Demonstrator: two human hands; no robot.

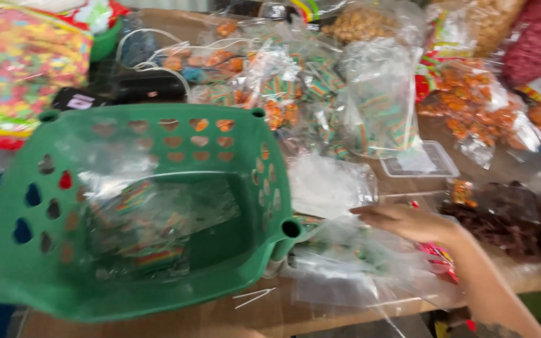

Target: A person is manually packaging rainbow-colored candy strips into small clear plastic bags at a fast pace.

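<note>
My right hand [408, 222] reaches in from the lower right and rests on a heap of clear plastic bags [345, 263] on the wooden table; whether its fingers grip a bag is blurred. Just left of it stands a green plastic basket [51, 288] with heart-shaped holes, tilted toward me. Inside lie clear bags of rainbow-striped candy [145, 225]. My left hand is out of sight.
Behind the basket lie many clear bags of orange and striped candy [295, 87]. A small clear plastic tray [421, 159] sits mid-right, a bag of dark brown snacks [502, 216] to the right. A large colourful candy pack [20, 62] fills the top left.
</note>
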